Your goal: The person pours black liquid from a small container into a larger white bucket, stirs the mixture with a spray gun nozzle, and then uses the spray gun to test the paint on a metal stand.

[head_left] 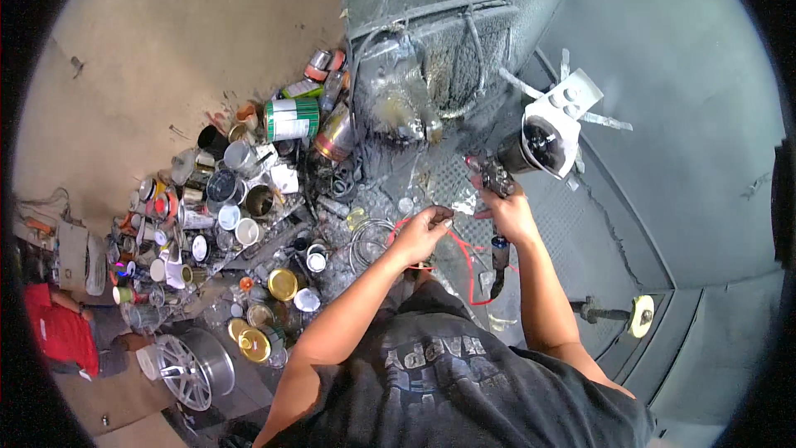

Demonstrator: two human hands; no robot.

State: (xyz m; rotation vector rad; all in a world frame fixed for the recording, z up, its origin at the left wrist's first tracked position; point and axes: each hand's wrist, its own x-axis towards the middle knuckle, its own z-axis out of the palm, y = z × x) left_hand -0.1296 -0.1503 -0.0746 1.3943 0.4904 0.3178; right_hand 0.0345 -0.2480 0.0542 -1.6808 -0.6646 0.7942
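Note:
My right hand point(512, 216) is wrapped round a dark, paint-stained spray gun point(495, 175), held upright in front of me. Below the grip hangs a fitting with a blue band point(499, 247), and a red air hose point(469, 270) loops under both hands. My left hand point(421, 236) is closed in a pinch to the left of the gun, its fingertips darkened. Whatever lies between those fingers is too small to make out. Just beyond the gun, a bucket point(516, 155) with black, glossy contents stands beside a white panel point(572, 95) with round shapes on it.
Several cans, tubs and cups crowd the left, among them a green can point(292, 119). A silver wheel rim point(197, 372) lies lower left, near a person in a red shirt point(62, 328). Grey walls point(663, 75) close the right side; a yellow-edged disc point(641, 316) stands there.

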